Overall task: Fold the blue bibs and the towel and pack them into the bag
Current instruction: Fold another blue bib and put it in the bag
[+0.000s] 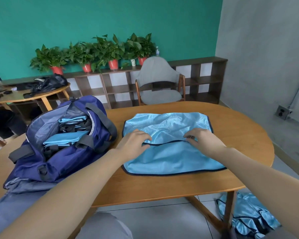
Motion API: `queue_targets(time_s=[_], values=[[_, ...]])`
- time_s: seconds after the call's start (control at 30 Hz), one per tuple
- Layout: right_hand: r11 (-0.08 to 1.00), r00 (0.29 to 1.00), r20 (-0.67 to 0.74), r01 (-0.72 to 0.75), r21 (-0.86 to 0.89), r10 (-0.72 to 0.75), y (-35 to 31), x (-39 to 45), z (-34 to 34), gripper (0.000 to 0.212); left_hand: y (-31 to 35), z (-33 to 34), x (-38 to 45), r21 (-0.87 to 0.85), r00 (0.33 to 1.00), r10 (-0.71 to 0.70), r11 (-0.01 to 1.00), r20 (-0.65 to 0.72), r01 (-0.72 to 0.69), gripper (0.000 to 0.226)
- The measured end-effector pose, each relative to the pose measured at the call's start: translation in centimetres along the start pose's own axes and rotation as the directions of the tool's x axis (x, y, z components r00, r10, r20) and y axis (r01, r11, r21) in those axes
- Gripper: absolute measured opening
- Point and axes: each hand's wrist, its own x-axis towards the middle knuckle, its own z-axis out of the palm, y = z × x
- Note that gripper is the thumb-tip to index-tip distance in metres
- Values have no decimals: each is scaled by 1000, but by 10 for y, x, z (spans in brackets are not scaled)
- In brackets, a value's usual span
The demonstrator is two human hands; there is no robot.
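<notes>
I am pressing my left hand (134, 141) flat, fingers spread, on the bib (169, 149) on the desk (240, 135), while my right hand (203, 139) is pinching its dark folded edge beside the open bag (62, 152).

Light-blue bib (171, 152) (dark trim); navy bag (62, 163); wooden-brown table (240, 135).

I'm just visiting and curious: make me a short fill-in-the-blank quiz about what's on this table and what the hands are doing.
1. Both hands, the left hand and the right hand, rest on a light blue ____ spread on the wooden table.
2. The navy duffel bag stands ____ of that cloth, unzipped.
3. Inside the bag lie folded cloths coloured ____.
4. More bibs lie on the ____.

Missing words: bib; left; light blue; floor
</notes>
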Motion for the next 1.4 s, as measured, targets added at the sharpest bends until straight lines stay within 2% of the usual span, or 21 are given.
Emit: queue_targets(time_s=[0.13,0.23,0.37,0.47,0.57,0.63,0.77,0.83,0.93,1.0,1.17,1.4], values=[[998,993,118,-10,65,2,10,4,12,23,-12,9,7,-16,995,-18,1000,103,19,28],[992,996,86,-38,120,28,20,1,21,22,-16,14,8,-4,995,-44,999,92,45,21],[996,999,43,-24,87,20,23,3,25,17,-12,16,8,-14,996,-84,996,-15,84,21],[1000,999,46,3,-31,-1,21,4,24,19,-11,12,9,-78,982,-98,993,-162,86,20],[986,999,27,-37,-160,42,19,2,17,17,-9,1,10,-102,973,-72,994,-219,51,19],[980,997,11,-75,-183,78,18,0,9,19,-7,-6,10,-117,977,-57,993,-208,33,18],[985,985,-53,-166,-51,163,23,-9,-11,28,-12,-17,4,-136,984,-113,986,-139,95,18],[986,983,-86,-166,-9,165,25,-16,-22,29,-15,-24,1,-163,977,-158,977,-141,134,16],[989,980,-138,-135,53,141,29,-29,-39,16,-11,-37,-3,-270,962,-212,949,-171,161,12],[993,978,-173,-111,47,117,32,-38,-48,17,-3,-46,-7,-289,961,-220,943,-166,166,19],[999,988,-143,-52,-4,51,31,-67,-61,33,12,-55,-29,-254,985,-133,962,-113,101,52],[996,999,-52,5,-90,-10,30,-103,-54,35,9,-34,-79,-165,999,-34,986,-40,27,30]])
